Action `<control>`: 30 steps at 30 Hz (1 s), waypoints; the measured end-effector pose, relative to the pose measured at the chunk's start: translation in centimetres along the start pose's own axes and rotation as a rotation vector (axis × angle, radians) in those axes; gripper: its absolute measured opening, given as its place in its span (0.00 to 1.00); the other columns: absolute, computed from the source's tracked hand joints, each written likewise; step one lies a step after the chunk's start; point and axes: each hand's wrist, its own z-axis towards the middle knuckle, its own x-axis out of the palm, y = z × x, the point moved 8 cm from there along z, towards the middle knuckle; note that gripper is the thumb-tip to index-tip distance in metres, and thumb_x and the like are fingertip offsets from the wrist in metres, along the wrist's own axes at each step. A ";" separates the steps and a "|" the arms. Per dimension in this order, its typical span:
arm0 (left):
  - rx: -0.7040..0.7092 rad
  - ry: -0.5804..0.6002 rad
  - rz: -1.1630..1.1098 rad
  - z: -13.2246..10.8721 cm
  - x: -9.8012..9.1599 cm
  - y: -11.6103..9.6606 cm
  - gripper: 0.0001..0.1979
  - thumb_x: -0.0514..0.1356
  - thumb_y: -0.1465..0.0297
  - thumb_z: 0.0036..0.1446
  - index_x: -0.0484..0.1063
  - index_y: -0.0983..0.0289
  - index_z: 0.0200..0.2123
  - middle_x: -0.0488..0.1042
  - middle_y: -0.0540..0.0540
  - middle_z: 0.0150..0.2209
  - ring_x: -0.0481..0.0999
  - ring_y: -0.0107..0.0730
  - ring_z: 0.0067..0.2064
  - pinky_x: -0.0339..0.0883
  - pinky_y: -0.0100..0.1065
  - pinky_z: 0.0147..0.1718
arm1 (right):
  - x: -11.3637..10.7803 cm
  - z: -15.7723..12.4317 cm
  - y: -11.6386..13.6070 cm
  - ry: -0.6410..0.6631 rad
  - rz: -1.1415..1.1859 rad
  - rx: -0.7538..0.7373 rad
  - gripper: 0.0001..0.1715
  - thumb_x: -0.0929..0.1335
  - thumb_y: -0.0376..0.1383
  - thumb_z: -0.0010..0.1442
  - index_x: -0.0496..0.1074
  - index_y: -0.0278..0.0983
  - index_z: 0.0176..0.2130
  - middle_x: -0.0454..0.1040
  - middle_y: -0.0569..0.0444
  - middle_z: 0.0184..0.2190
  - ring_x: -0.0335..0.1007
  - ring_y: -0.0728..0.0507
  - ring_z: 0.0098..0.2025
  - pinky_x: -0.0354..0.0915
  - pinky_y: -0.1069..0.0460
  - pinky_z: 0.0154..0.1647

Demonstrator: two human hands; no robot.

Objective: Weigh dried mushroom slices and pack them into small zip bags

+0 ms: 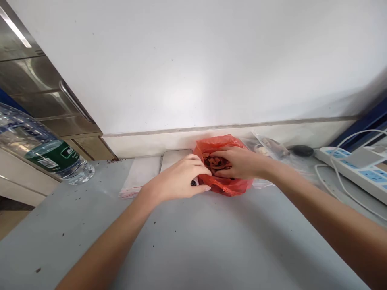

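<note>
Inside red bag | brown pieces | right hand among them, grip indiscernible | left hand at bag, grip parted

Looks like a plain indoor work corner; cannot say whether in a home, a shop or a storeroom. Shown by a grey, speck-dotted worktop set against a white wall, with a shiny metal cabinet at the left, a blue-and-white multi-socket power strip at the right, and, along the wall, a red plastic bag and clear packets. Includes a large, labelled water bottle.
</note>
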 end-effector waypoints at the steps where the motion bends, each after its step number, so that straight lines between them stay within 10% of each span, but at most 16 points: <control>1: -0.002 0.008 -0.007 -0.1 -0.1 0.1 0.10 0.62 0.66 0.68 0.81 0.58 0.49 0.81 0.53 0.53 0.67 0.45 0.64 0.68 0.40 0.59 | 0.5 0.6 -0.1 0.054 -0.026 0.056 0.16 0.71 0.43 0.58 0.78 0.42 0.46 0.81 0.48 0.47 0.77 0.37 0.43 0.70 0.47 0.38; 6: -0.015 0.010 -0.036 -0.5 -0.7 0.4 0.11 0.61 0.68 0.68 0.81 0.59 0.50 0.81 0.53 0.53 0.70 0.43 0.62 0.69 0.38 0.55 | 2.1 1.8 -0.2 0.291 -0.111 0.243 0.22 0.72 0.37 0.57 0.74 0.45 0.52 0.80 0.50 0.43 0.78 0.34 0.42 0.67 0.47 0.32; 12: -0.005 -0.015 -0.028 -0.8 -1.5 0.6 0.10 0.61 0.67 0.69 0.80 0.58 0.48 0.81 0.54 0.49 0.73 0.43 0.58 0.69 0.38 0.53 | 1.6 2.2 0.0 0.299 -0.140 0.351 0.28 0.74 0.33 0.53 0.75 0.48 0.53 0.81 0.50 0.47 0.78 0.31 0.49 0.70 0.46 0.34; 20: 0.007 -0.025 -0.011 -1.2 -2.3 0.8 0.10 0.59 0.67 0.70 0.80 0.59 0.49 0.81 0.53 0.50 0.74 0.39 0.56 0.68 0.35 0.51 | 2.7 3.0 -1.0 0.325 -0.100 0.360 0.14 0.70 0.28 0.55 0.76 0.43 0.40 0.79 0.52 0.28 0.80 0.36 0.34 0.71 0.46 0.31; 30: -0.084 -0.032 0.011 -1.9 -3.2 1.5 0.13 0.59 0.64 0.70 0.80 0.57 0.52 0.79 0.52 0.55 0.76 0.40 0.55 0.68 0.34 0.47 | 2.0 3.7 -2.3 0.215 0.000 0.260 0.16 0.69 0.29 0.55 0.77 0.40 0.44 0.82 0.50 0.37 0.81 0.37 0.40 0.72 0.48 0.36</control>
